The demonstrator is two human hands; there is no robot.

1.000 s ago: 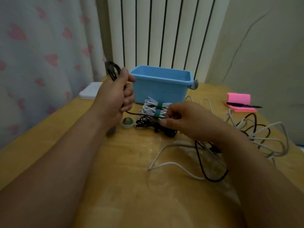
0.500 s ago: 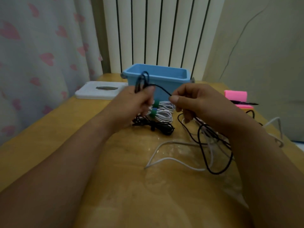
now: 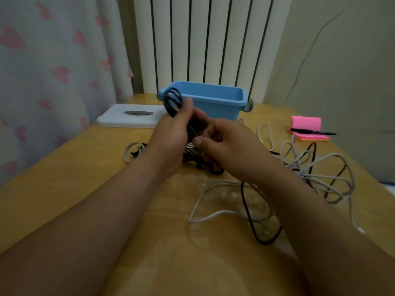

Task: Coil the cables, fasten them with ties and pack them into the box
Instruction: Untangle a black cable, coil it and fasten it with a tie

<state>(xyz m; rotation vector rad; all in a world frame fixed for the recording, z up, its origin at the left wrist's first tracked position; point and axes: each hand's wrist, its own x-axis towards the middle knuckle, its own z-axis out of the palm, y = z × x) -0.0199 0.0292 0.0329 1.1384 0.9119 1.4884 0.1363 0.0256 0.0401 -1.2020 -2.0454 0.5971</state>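
A black cable [image 3: 173, 101] is gripped in the left hand [image 3: 171, 137], its coiled loops standing up above the fist in front of the blue box [image 3: 215, 103]. The left fingers are closed tight on the coil. The right hand [image 3: 226, 146] is held just beside the left, almost touching it, with thumb and fingers [image 3: 198, 143] pinched on the run of the same black cable where it leaves the left fist. From under the right wrist the cable drops to the desk [image 3: 74, 189] and is laid there in a loose loop near the front. A white cable [image 3: 205, 216] is spread across that loop. Further right, a tangle of white and black cables [image 3: 316, 167] is heaped on the desk. Behind the hands, a tied black bundle [image 3: 205, 165] is partly hidden. The blue box is set at the far edge, open, and what it holds cannot be seen. A white flat case [image 3: 128, 118] is placed to its left, a pink notepad [image 3: 307, 129] with a black pen [image 3: 312, 131] to its right.
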